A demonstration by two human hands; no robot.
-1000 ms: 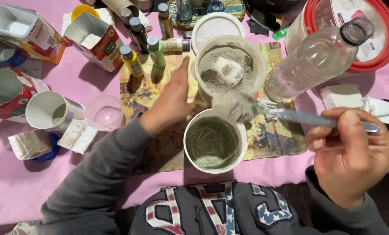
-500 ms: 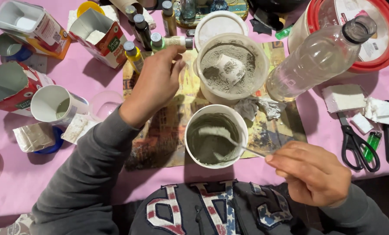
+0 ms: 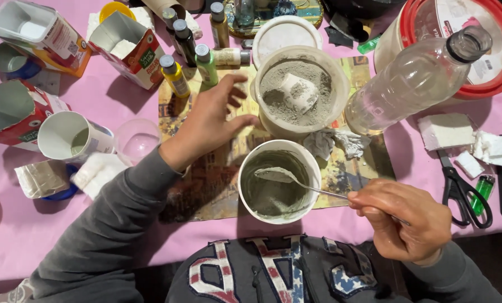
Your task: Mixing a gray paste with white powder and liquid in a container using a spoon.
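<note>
My right hand [image 3: 403, 219] grips the handle of a metal spoon [image 3: 296, 180] whose bowl, coated in grey paste, sits inside a white cup of wet grey mix [image 3: 279, 182] near the table's front edge. Just behind it stands a bigger white tub of dry grey powder [image 3: 299, 92] with a small white scoop lying in it. My left hand [image 3: 209, 120] hovers with spread fingers beside that tub's left wall, thumb close to its rim, holding nothing.
A clear plastic bottle [image 3: 416, 78] leans at the right, with a red-rimmed container [image 3: 486, 50] behind it. Scissors [image 3: 461, 188], a green lighter and white foam pieces lie far right. Small paint bottles [image 3: 192, 53], cut cartons [image 3: 130, 47] and cups [image 3: 68, 134] crowd the left.
The spoon came down from the powder tub into the front cup, and my right hand drew back toward me. My left hand let go of the tub and shifted left, fingers spreading.
</note>
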